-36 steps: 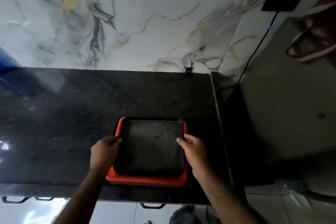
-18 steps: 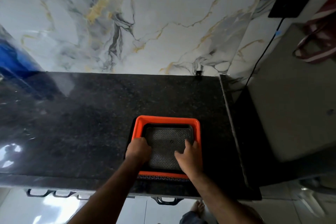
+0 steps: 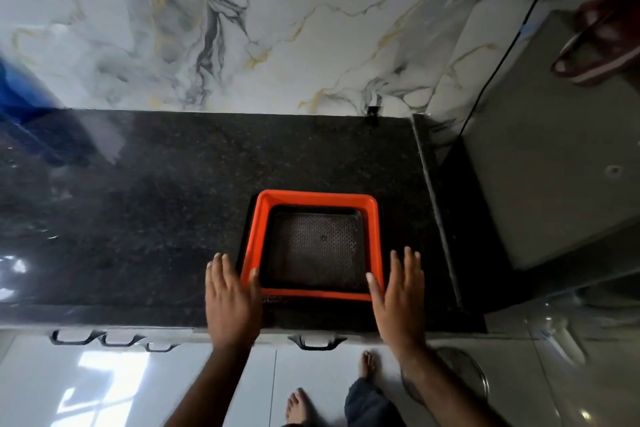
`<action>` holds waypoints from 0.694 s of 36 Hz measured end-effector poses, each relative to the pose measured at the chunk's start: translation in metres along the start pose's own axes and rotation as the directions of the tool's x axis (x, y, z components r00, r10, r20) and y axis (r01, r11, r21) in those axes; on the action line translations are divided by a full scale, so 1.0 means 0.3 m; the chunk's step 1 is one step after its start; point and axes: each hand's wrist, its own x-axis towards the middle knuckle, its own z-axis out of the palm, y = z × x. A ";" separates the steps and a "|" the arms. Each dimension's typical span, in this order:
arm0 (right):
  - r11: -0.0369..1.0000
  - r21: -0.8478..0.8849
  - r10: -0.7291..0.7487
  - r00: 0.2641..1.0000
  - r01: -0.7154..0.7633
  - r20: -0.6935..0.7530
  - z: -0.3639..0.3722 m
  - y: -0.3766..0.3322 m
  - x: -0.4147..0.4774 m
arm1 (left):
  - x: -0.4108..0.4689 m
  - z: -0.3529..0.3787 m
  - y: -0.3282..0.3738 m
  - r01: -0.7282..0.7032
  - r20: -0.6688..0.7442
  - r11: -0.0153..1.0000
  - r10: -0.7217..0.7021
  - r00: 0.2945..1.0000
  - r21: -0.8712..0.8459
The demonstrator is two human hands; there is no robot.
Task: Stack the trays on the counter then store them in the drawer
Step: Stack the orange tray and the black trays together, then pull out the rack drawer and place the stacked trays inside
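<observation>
A black tray (image 3: 317, 248) with a textured bottom lies nested inside an orange tray (image 3: 375, 239) on the black granite counter (image 3: 156, 211), near its front edge. A dark edge under the orange tray hints at another tray below. My left hand (image 3: 230, 302) is flat and open at the stack's left side, thumb touching the orange rim. My right hand (image 3: 398, 298) is flat and open at the right side, its thumb against the rim. Neither hand grips anything.
Drawer handles (image 3: 313, 341) line the cabinet front below the counter edge, with more handles (image 3: 114, 338) to the left. A marble wall stands behind. A grey appliance (image 3: 554, 156) stands to the right. My bare feet (image 3: 298, 406) are on the tiled floor.
The black tray has dropped down inside the orange one. Both hands have left the tray's inside and moved out to the stack's left and right sides, fingers spread.
</observation>
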 end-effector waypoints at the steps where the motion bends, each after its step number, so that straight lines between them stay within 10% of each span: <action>1: 0.998 -0.015 0.057 0.998 -0.057 0.017 -0.001 0.069 -0.062 | -0.075 0.016 -0.050 0.038 0.029 0.999 -0.039 0.999 0.027; 8: 0.952 -0.257 -0.107 0.967 0.167 0.229 0.050 0.342 -0.235 | -0.208 0.079 -0.204 0.073 0.203 0.973 -0.119 0.972 0.220; 18: 0.911 -0.261 -0.266 0.939 0.318 0.216 0.087 0.423 -0.248 | -0.438 0.191 -0.077 0.384 0.272 0.916 -0.343 0.899 -0.117; 25: 0.902 -0.271 -0.295 0.937 0.337 0.186 0.148 0.460 -0.250 | -0.513 0.447 0.076 -0.231 0.628 0.968 0.119 0.769 0.100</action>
